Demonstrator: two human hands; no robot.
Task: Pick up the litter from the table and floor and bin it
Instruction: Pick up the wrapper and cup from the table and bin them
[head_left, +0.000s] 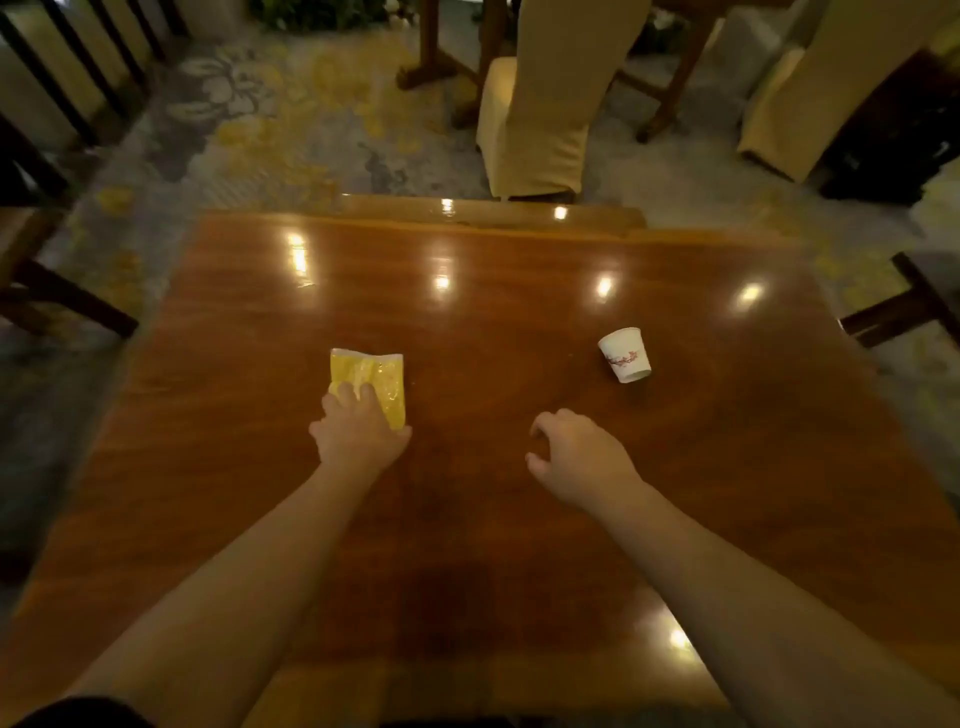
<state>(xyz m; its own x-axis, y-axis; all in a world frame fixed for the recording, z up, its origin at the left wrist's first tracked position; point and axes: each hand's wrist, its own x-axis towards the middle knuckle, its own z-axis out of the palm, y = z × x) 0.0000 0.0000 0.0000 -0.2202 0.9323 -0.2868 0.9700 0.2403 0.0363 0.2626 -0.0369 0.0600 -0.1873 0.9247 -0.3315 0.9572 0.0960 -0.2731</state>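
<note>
Early stage: left hand (358, 434) closes its fingers on the yellow snack wrapper (370, 382) lying on the wooden table (467, 312), right hand (576, 457) loosely curled and empty, paper cup (624, 355) uncollected; no bin visible.

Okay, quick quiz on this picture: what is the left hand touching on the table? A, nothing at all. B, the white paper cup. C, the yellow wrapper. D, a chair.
C: the left hand lies with its fingers on the yellow wrapper, while the white paper cup stands apart, beyond the right hand.
</note>
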